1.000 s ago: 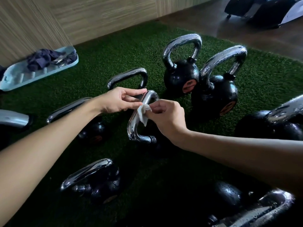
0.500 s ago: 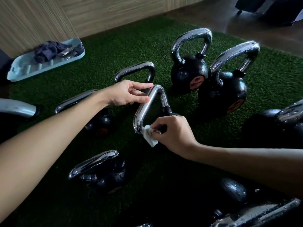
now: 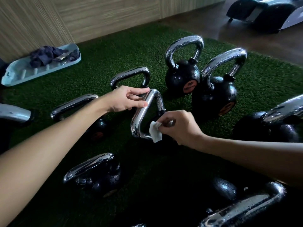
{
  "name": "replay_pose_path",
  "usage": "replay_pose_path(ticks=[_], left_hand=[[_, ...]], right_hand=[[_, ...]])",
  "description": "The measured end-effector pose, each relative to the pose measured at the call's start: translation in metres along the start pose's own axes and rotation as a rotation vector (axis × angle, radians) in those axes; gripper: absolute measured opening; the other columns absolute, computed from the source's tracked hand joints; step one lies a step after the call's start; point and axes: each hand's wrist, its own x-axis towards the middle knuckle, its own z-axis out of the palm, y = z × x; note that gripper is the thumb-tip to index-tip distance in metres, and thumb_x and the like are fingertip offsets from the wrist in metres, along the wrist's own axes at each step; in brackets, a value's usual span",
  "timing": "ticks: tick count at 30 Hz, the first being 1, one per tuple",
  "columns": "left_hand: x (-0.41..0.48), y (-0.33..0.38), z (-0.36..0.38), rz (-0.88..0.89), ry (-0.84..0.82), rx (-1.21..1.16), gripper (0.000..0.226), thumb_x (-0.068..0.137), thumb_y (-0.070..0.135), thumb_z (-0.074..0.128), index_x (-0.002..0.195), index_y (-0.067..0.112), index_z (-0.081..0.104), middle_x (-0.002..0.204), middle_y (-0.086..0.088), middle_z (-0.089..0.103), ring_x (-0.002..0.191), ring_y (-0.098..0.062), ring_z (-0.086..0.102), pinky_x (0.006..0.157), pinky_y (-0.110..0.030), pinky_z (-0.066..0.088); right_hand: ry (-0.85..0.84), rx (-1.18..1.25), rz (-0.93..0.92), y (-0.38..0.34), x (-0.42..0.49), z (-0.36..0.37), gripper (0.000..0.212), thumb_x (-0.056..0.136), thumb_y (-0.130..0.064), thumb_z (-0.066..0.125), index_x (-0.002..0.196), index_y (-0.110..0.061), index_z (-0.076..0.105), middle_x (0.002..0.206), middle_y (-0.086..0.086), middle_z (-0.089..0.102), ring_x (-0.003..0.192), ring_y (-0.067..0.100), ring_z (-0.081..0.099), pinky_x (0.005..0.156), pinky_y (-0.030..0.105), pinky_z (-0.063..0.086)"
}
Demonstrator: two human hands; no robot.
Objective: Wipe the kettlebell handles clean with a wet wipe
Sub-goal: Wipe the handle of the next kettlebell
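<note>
A wide patch of green turf covers the floor below a wooden wall, and black kettlebells with shiny chrome handles stand and lie scattered across it. Two stand upright at the back; others lie tipped to the left, right and front. Against the wall to the left, a pale blue tray holds a crumpled dark cloth.

Two bare arms reach in from the near side toward one kettlebell in the middle, whose handle tilts up toward the person. The left hand steadies the top of this handle, pinching it lightly between thumb and fingers. The right hand sits lower. Its fingers are curled and pinch a small white wet wipe against the bottom end of the handle, near where it joins the ball.

The job looks to be partway through this one handle, with the wipe at its lower end. Drops of water bead on the two upright handles at the back and on those to the right. Whether that means they are already wiped or are waiting their turn cannot be told. Several more handles lie within reach, so plenty of work probably remains.
</note>
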Motion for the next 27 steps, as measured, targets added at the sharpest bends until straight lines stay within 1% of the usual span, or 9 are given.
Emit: replay_pose_path(ticks=[2,5,8,11,13,15,17,21,27], left_hand=[[0.004,0.012,0.01,-0.008,0.031,0.065,0.057,0.085,0.037,0.08,0.137,0.045,0.058,0.083,0.012,0.067,0.076,-0.002,0.058,0.084,-0.023,0.048],[0.003,0.039,0.028,0.006,0.09,0.276,0.061,0.084,0.046,0.077,0.14,0.049,0.053,0.107,0.016,0.074,0.11,-0.001,0.063,0.106,-0.031,0.043],[-0.006,0.064,0.046,0.013,0.097,0.333,0.058,0.081,0.055,0.077,0.135,0.054,0.056,0.115,0.016,0.072,0.112,-0.002,0.062,0.1,-0.028,0.045],[-0.017,0.078,0.062,0.075,0.261,0.389,0.049,0.071,0.067,0.078,0.117,0.056,0.068,0.116,0.019,0.072,0.105,-0.004,0.065,0.086,-0.025,0.053],[-0.023,0.084,0.066,0.036,0.322,0.076,0.041,0.067,0.069,0.079,0.101,0.047,0.078,0.108,0.018,0.075,0.106,-0.007,0.066,0.09,-0.027,0.053],[-0.025,0.082,0.065,-0.045,0.252,-0.203,0.055,0.054,0.078,0.079,0.092,0.039,0.081,0.106,0.007,0.076,0.118,-0.02,0.065,0.107,-0.043,0.048],[-0.029,0.079,0.064,-0.048,0.194,-0.289,0.063,0.046,0.078,0.081,0.092,0.036,0.082,0.106,0.004,0.078,0.12,-0.021,0.064,0.113,-0.047,0.042],[-0.036,0.069,0.066,0.019,0.176,-0.474,0.05,0.06,0.048,0.089,0.104,0.026,0.081,0.108,0.002,0.078,0.115,-0.015,0.068,0.115,-0.04,0.04],[-0.049,0.055,0.072,0.098,0.323,-0.551,0.038,0.075,0.032,0.085,0.111,0.018,0.079,0.107,0.0,0.078,0.106,-0.015,0.072,0.109,-0.039,0.048]], right_hand=[[0.097,0.136,0.156,0.006,0.003,-0.024,0.011,0.077,-0.022,0.087,0.086,-0.024,0.08,0.075,-0.01,0.076,0.063,-0.004,0.066,0.06,0.009,0.046],[0.185,0.336,0.361,0.02,0.002,-0.058,0.017,0.073,-0.024,0.09,0.085,-0.024,0.078,0.08,-0.006,0.078,0.067,0.004,0.069,0.062,0.023,0.052],[0.219,0.439,0.442,0.021,-0.002,-0.08,0.02,0.071,-0.021,0.092,0.084,-0.018,0.076,0.081,-0.001,0.078,0.054,0.002,0.059,0.053,0.024,0.045],[0.245,0.578,0.396,0.006,0.001,-0.09,0.02,0.073,-0.013,0.091,0.087,-0.01,0.077,0.075,0.0,0.073,0.043,-0.002,0.051,0.042,0.014,0.038],[0.245,0.612,0.325,-0.004,0.005,-0.09,0.02,0.071,-0.01,0.091,0.085,-0.01,0.078,0.076,0.002,0.074,0.049,0.0,0.056,0.047,0.013,0.042],[0.244,0.601,0.244,-0.012,0.01,-0.088,0.019,0.068,-0.007,0.092,0.079,-0.015,0.078,0.079,0.005,0.076,0.064,0.008,0.063,0.059,0.019,0.05],[0.21,0.61,0.182,-0.02,0.012,-0.085,0.018,0.07,-0.003,0.09,0.081,-0.011,0.079,0.084,0.012,0.077,0.066,0.01,0.065,0.061,0.02,0.053],[0.118,0.696,0.139,-0.033,0.015,-0.08,0.022,0.077,0.002,0.082,0.098,0.005,0.076,0.088,0.016,0.076,0.046,-0.001,0.058,0.046,0.009,0.042],[-0.108,0.622,0.186,-0.034,0.03,-0.074,0.017,0.081,-0.017,0.083,0.098,-0.014,0.081,0.092,0.01,0.078,0.046,0.011,0.043,0.042,0.021,0.036]])
